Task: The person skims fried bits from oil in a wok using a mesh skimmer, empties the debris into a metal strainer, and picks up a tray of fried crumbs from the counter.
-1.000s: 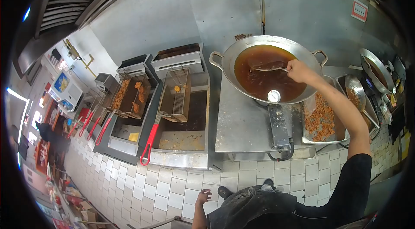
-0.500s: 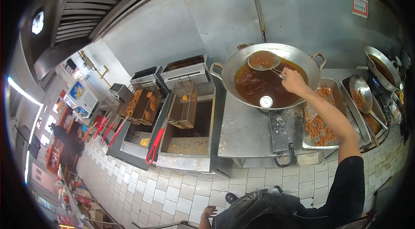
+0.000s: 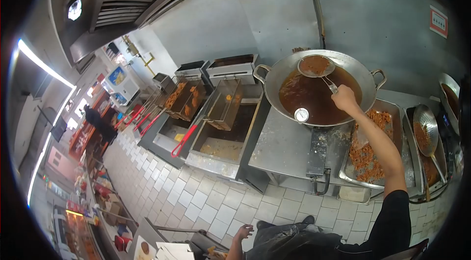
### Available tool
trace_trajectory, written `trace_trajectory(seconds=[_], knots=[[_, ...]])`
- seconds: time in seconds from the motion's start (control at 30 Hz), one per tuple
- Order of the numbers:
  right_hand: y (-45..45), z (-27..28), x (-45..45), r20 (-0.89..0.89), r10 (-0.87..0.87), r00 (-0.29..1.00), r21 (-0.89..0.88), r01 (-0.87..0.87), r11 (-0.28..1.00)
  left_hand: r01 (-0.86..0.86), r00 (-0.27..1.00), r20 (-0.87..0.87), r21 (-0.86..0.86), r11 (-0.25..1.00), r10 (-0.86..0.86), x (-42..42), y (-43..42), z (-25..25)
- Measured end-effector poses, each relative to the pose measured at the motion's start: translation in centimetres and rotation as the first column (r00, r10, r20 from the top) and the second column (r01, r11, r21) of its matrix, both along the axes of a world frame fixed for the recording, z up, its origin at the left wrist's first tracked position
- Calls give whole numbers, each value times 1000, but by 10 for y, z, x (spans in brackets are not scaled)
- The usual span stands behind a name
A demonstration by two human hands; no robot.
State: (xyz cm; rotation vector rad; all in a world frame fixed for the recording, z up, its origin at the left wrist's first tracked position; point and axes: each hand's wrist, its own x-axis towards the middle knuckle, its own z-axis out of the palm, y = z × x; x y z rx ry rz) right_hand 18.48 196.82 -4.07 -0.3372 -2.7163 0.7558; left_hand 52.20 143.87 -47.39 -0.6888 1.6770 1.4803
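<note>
My right hand (image 3: 345,98) is closed around the handle of a round skimmer (image 3: 316,65). The skimmer's bowl, with reddish-brown bits on it, sits at the back of a wide metal wok (image 3: 269,94). Dark brown oil (image 3: 314,94) fills the wok, its surface rippled. A round dial thermometer (image 3: 301,115) stands at the wok's front edge. Low by my body, my left hand (image 3: 244,232) hangs over the floor, fingers loosely bent and apart, holding nothing.
Under my right forearm lies a metal tray (image 3: 349,180) of brown fried bits. A perforated ladle (image 3: 425,131) rests farther right. Leftward stand fryers with wire baskets (image 3: 223,108) and red handles (image 3: 184,141). A dark-clothed person (image 3: 99,123) is far left.
The view has turned left and tilted, so the wok and fryers appear farther right. My right hand still grips the skimmer at the wok's back; my left hand stays low.
</note>
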Motion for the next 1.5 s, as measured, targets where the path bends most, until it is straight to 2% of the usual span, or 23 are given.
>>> trace_trajectory(seconds=[0.13, 0.3, 0.33, 0.4, 0.43, 0.47, 0.53, 0.57, 0.7, 0.8, 0.83, 0.87, 0.9, 1.0, 1.07, 1.13, 1.17, 1.2, 1.23, 1.33, 1.4, 1.47, 1.5], knots=[[4, 10, 20, -99, 39, 994, 26, -37, 999, 46, 983, 182, -136, 990, -21, 47, 20, -7], [10, 38, 47, -193, 126, 973, 75, -113, 991, -9, 970, 235, -227, 974, 64, 94, 28, -6], [15, 36, 49, -250, 168, 953, 103, -147, 984, -72, 971, 214, -163, 984, 107, 103, 23, -22], [12, 53, 78, -297, 222, 929, 83, -207, 975, -95, 983, 133, -240, 966, 129, 112, 37, -19], [10, 64, 95, -236, 258, 937, 65, -250, 966, -145, 986, 48, -232, 962, 160, 119, 46, -17], [24, 46, 80, -267, 336, 903, -56, -362, 930, -223, 975, -42, -223, 949, 219, 130, 56, -15], [47, 25, 69, -150, 403, 903, -218, -427, 877, -317, 947, -122, -211, 925, 297, 151, 79, -21], [89, -36, 6, -383, 454, 804, 87, -458, 884, -277, 958, -143, -226, 934, 249, 161, 92, -27], [116, -79, -16, -373, 544, 752, -32, -596, 802, -244, 968, -119, -216, 945, 223, 236, 164, -35], [125, -109, -13, -359, 577, 734, -107, -646, 756, -170, 985, -60, -124, 978, 163, 307, 211, -71], [124, -116, -17, -363, 593, 719, -119, -667, 736, -158, 986, -77, -106, 982, 150, 338, 230, -95], [126, -110, 5, -265, 571, 777, -156, -619, 770, -414, 903, 106, -36, 910, 415, 364, 252, -78], [140, -127, -17, -377, 611, 696, 15, -655, 755, -180, 983, 10, -199, 963, 186, 393, 268, -69], [120, -96, 6, -321, 612, 723, -4, -647, 762, -451, 865, 201, -92, 888, 460, 464, 299, -67], [107, -80, 12, -319, 619, 718, 14, -649, 760, -417, 889, 150, -124, 900, 433, 498, 309, -66], [100, -66, 18, -329, 620, 712, 34, -648, 761, -365, 921, 82, -169, 916, 382, 521, 311, -71], [98, -60, 21, -334, 624, 707, 42, -650, 759, 29, 998, -51, -312, 950, -47, 524, 309, -84], [95, -53, 24, -337, 625, 704, 56, -648, 760, 377, 872, -102, -483, 790, -479, 527, 304, -109], [92, -48, 27, -340, 629, 699, 64, -650, 757, 604, 575, -63, -640, 475, -816, 528, 304, -121], [87, -41, 36, -352, 636, 687, 92, -651, 753, 555, 548, -105, -697, 455, -830, 525, 314, -121], [88, -39, 39, -371, 642, 670, 120, -651, 749, 351, 776, -208, -641, 682, -596, 521, 321, -102], [92, -38, 44, -391, 653, 649, 161, -650, 742, 16, 959, -243, -464, 886, -145, 509, 337, -93], [95, -38, 45, -411, 664, 624, 199, -650, 734, -220, 970, -176, -330, 918, 169, 502, 344, -90]])
